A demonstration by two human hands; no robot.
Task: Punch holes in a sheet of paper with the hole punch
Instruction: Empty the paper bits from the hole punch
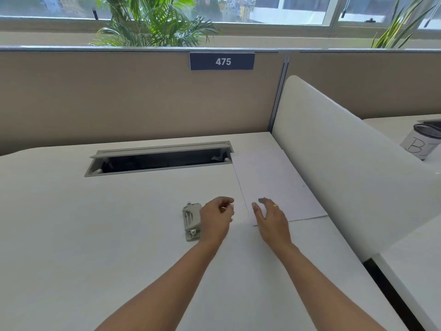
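Observation:
A white sheet of paper [274,185] lies flat on the white desk [95,235], to the right of centre, its far corner beside the cable slot. A grey hole punch [191,220] sits on the desk left of the paper, about a hand's width from its edge. My left hand [216,219] hovers just right of the punch with fingers loosely curled, holding nothing. My right hand [270,216] is over the paper's near left corner, fingers relaxed and spread; a ring shows on one finger.
An open cable slot [157,158] cuts into the desk behind the punch. A beige partition [143,99] closes the back, and a white curved divider [346,163] walls the right side. A mesh pen cup [422,142] stands on the neighbouring desk.

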